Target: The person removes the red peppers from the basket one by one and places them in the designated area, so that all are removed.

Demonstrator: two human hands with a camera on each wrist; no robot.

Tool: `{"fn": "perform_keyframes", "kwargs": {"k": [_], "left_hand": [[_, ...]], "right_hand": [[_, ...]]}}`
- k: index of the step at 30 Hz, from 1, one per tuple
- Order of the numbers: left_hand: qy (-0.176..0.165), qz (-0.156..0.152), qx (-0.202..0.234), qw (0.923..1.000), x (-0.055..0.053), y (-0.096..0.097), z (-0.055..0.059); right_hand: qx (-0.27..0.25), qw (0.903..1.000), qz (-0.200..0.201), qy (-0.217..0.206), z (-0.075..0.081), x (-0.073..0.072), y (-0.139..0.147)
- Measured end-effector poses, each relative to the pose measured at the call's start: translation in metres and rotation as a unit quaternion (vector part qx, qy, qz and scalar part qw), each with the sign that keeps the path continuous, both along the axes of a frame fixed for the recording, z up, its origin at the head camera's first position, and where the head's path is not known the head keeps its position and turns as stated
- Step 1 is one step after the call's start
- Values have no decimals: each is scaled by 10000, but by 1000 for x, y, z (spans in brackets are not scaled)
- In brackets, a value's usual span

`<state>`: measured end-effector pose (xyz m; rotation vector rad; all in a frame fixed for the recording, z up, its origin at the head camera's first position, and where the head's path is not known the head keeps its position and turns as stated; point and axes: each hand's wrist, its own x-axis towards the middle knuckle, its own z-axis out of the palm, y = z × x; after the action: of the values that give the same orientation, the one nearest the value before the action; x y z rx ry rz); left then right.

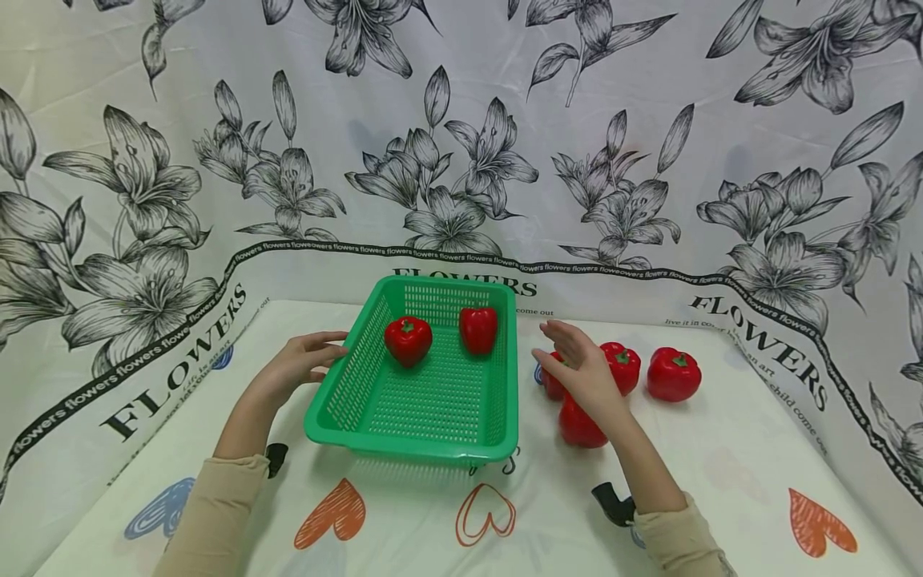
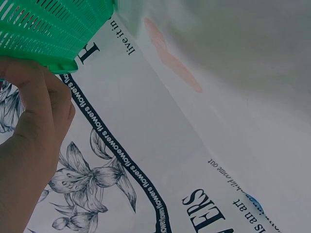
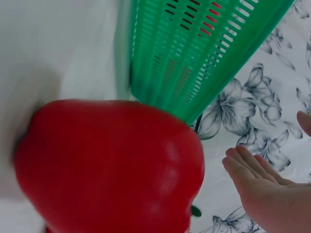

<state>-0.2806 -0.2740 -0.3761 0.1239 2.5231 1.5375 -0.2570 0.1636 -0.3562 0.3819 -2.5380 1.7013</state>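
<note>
A green plastic basket (image 1: pixel 425 409) with slotted walls stands at the centre of the head view, two red bell peppers (image 1: pixel 408 340) inside it. My left hand (image 1: pixel 306 361) is at the basket's left rim, fingers extended towards it; in the left wrist view the fingers (image 2: pixel 36 80) overlap the rim, and I cannot tell whether they touch. To the right of the basket, my right hand (image 1: pixel 584 373) hovers with fingers extended and holds nothing. Beneath and around it lie red bell peppers (image 1: pixel 582 423), partly hidden by the hand. One pepper (image 3: pixel 112 165) fills much of the right wrist view.
Another red bell pepper (image 1: pixel 674 375) lies farther right, apart from the basket. A white cloth (image 1: pixel 404 537) printed with hearts covers the table. Behind it hangs a white curtain (image 1: pixel 541 216) with black flower drawings. A small black object (image 1: pixel 613 505) shows by the right wrist.
</note>
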Motion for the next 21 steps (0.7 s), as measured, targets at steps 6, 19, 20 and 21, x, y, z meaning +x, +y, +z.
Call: {"fn": "perform_keyframes", "kwargs": {"k": [6,19,20,21], "left_hand": [[-15,23,-3,10000,-1,0,-1],[-17,47,59,10000,-2,0,-2],[-23,46,65,10000,-2,0,-2],[-27,46,67,10000,-1,0,-2]], "right_hand": [[-306,9995,-17,-101,5,-9,-13],[-1017,9946,-35,-197,17,-27,-39],[-1066,9941,-39,-186,18,-28,-42],[-1105,9937,-40,-164,19,-29,-44]]}}
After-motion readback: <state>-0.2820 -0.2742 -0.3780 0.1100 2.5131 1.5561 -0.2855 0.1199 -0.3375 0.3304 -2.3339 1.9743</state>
